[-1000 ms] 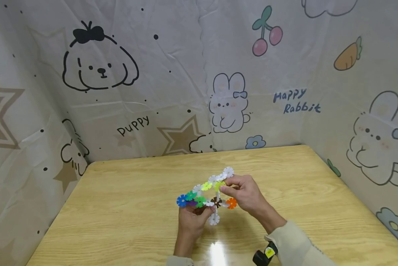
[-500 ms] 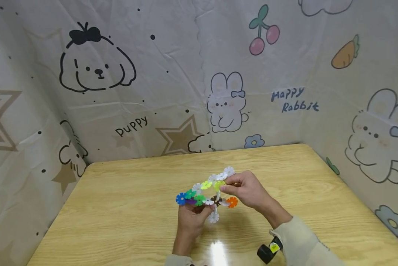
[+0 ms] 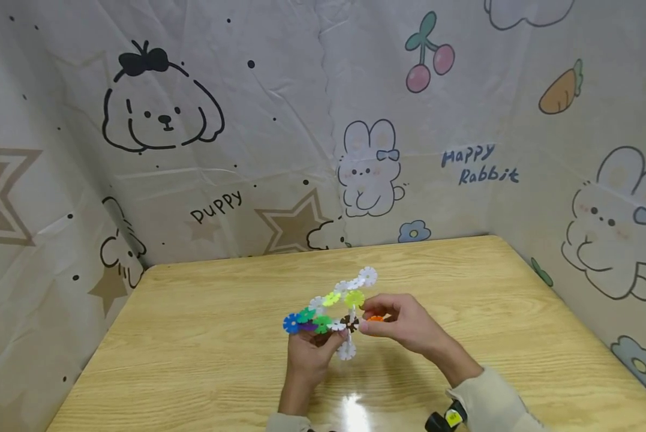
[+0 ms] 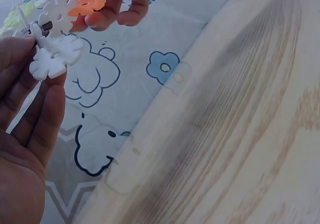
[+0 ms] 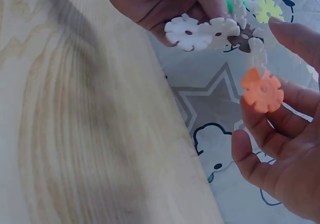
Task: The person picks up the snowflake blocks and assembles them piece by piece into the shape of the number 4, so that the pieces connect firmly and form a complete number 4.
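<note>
A chain of flat, notched interlocking discs [image 3: 321,324] is held above the table. My left hand [image 3: 308,363] grips its lower side between thumb and fingers, near the white discs [image 4: 56,57]. Blue, purple and green discs lie at the left end; white and yellow ones rise toward the upper right. A brown disc [image 5: 245,38] joins several white discs. My right hand [image 3: 409,324] is at the right end, its fingers touching the orange disc [image 5: 262,91]. In the right wrist view its thumb stands apart from that disc, close to a yellow disc [image 5: 269,11].
The wooden table [image 3: 204,324] spreads out below both hands. Behind and at the sides hangs a printed cloth [image 3: 279,120] with cartoon animals. A black device with a yellow label [image 3: 453,418] is at the right wrist.
My right hand has let go of the yellow disc at the upper right and moved down to the orange disc. The left hand keeps its grip, with the chain shifted slightly left.
</note>
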Available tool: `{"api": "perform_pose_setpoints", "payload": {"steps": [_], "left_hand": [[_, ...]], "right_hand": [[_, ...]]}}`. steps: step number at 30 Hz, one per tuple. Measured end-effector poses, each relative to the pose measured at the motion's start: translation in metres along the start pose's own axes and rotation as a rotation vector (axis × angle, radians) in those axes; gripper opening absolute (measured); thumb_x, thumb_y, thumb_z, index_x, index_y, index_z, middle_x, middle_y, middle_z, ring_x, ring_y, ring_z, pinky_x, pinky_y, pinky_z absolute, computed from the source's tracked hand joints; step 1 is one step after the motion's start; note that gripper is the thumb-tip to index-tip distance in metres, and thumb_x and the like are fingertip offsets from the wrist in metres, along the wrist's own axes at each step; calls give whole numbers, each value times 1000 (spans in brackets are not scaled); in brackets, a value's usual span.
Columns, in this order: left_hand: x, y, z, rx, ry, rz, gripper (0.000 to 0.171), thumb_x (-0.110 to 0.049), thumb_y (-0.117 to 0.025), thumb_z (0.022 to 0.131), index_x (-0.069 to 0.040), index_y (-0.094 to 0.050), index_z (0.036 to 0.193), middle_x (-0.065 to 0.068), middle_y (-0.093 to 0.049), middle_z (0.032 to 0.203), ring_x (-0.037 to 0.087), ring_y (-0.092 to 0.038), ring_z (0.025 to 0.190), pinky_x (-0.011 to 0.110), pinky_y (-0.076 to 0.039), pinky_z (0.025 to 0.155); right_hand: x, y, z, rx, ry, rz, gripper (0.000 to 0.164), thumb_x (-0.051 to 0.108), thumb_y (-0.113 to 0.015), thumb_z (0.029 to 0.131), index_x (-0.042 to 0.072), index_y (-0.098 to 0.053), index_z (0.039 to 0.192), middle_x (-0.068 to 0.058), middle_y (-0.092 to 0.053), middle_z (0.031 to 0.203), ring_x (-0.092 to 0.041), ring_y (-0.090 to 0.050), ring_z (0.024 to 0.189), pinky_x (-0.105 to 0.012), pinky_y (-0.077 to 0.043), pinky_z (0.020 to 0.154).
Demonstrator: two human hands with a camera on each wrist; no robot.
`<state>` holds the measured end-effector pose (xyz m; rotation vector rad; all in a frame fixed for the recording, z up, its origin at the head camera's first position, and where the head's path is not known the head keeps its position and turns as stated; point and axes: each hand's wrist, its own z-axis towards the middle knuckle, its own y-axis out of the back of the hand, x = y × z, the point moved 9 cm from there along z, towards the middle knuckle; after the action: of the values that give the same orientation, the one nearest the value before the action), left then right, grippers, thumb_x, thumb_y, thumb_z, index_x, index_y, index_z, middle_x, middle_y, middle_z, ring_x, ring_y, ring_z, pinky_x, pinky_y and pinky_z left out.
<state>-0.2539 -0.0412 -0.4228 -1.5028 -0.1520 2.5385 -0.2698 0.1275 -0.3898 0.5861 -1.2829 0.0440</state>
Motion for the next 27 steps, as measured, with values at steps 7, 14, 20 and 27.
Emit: {"api": "perform_pose_setpoints", "payload": {"steps": [7,14,20,27], "left_hand": [[-1,-2,1,-1,23,19,21,18,-73,77,10,-67,96,25,-70,89,14,-71,80,35,-59,71],[1,-8,0,32,76,21,19,12,-77,79,9,-68,96,20,-72,88,15,-70,77,30,-58,70],[4,-7,-2,55,146,61,25,5,-78,82,7,-68,104,17,-73,94,18,-70,81,32,-58,72],[-5,7,1,97,60,102,9,3,-75,86,5,-71,93,17,-71,81,18,-69,69,32,-58,61]], "right_hand": [[-11,-7,-4,45,-54,43,43,22,-78,88,-4,-68,121,-17,-66,117,-23,-62,87,-30,-54,71],[-16,-11,-5,38,-46,145,36,15,-77,89,-8,-69,115,-15,-69,104,-16,-62,82,-26,-54,69],[-17,-11,-8,18,-38,204,37,12,-75,91,-12,-66,117,-18,-69,106,-15,-65,86,-27,-55,75],[-17,-2,-10,-18,-47,168,39,14,-76,90,-11,-66,117,-19,-69,108,-14,-62,82,-27,-54,72]]}}
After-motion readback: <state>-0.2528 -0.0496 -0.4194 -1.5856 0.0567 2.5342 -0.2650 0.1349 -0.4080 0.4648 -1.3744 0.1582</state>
